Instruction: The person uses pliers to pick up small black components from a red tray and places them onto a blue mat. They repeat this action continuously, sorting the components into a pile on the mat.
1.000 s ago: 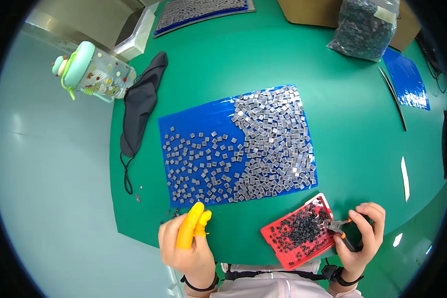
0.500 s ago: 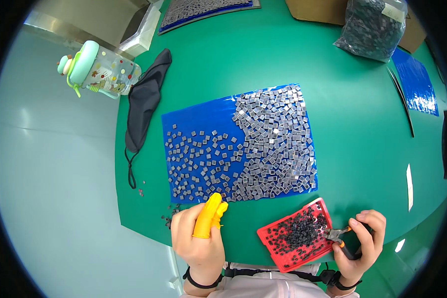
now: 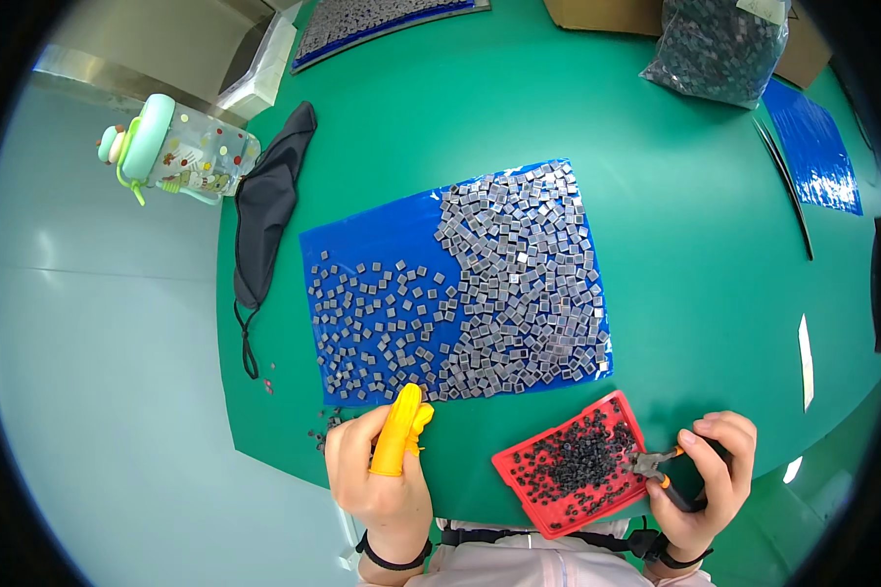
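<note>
We see the two hands well apart from each other over the near side of the green counter (image 3: pixel 656 254). The left hand (image 3: pixel 377 470) wears yellow finger covers (image 3: pixel 397 435), their tips close to each other at the lower edge of a blue sheet (image 3: pixel 372 233); we cannot tell whether those tips meet or pinch anything. The sheet lies ahead of the left hand and reaches across toward the right, bearing small square grey pieces (image 3: pixel 529 293), loosely spread straight ahead of the left hand and densely packed farther right. We also see a few dark bits (image 3: pixel 321 435) just left of that hand. The right hand (image 3: pixel 710 479) is wrapped round the orange-and-black handles of the pliers (image 3: pixel 648 465), whose metal nose points left over the edge of a red tray (image 3: pixel 597 507). This tilted tray sits between the hands, nearer the right one, with many small black parts (image 3: pixel 579 460) in it. Beyond the left hand we make out a black cloth item (image 3: pixel 269 215) and a clear bottle (image 3: pixel 201 157) with a mint lid; beyond the right, tweezers (image 3: pixel 788 191) and a full plastic bag (image 3: pixel 719 49).
</note>
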Action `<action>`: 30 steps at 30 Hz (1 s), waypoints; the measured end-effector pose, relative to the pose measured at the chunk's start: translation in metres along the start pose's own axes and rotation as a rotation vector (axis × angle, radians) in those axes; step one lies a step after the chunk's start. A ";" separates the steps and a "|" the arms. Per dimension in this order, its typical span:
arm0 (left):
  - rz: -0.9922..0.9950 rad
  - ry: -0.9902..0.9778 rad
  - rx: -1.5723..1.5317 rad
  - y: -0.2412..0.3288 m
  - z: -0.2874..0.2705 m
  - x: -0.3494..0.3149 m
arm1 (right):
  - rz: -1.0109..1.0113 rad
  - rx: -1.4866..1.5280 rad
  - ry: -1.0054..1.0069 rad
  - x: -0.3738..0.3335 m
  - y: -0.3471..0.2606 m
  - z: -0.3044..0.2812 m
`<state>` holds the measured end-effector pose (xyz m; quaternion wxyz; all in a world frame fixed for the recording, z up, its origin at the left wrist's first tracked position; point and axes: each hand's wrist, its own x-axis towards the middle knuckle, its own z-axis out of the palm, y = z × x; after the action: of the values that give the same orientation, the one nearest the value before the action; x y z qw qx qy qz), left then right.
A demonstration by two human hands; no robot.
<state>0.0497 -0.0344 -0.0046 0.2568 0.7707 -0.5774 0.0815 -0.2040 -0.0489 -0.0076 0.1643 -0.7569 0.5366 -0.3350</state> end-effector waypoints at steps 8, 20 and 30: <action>0.003 0.010 -0.074 -0.002 -0.004 -0.004 | 0.017 -0.015 -0.001 -0.001 -0.001 0.001; -0.127 0.023 -0.260 -0.001 -0.004 -0.011 | 0.007 -0.039 -0.009 -0.001 -0.002 0.001; -0.085 0.055 -0.191 -0.011 -0.003 -0.017 | 0.000 -0.052 -0.013 -0.001 -0.003 0.003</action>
<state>0.0550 -0.0166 -0.0122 0.3481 0.7641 -0.5419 0.0360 -0.2000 -0.0470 -0.0087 0.1481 -0.7632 0.5438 -0.3161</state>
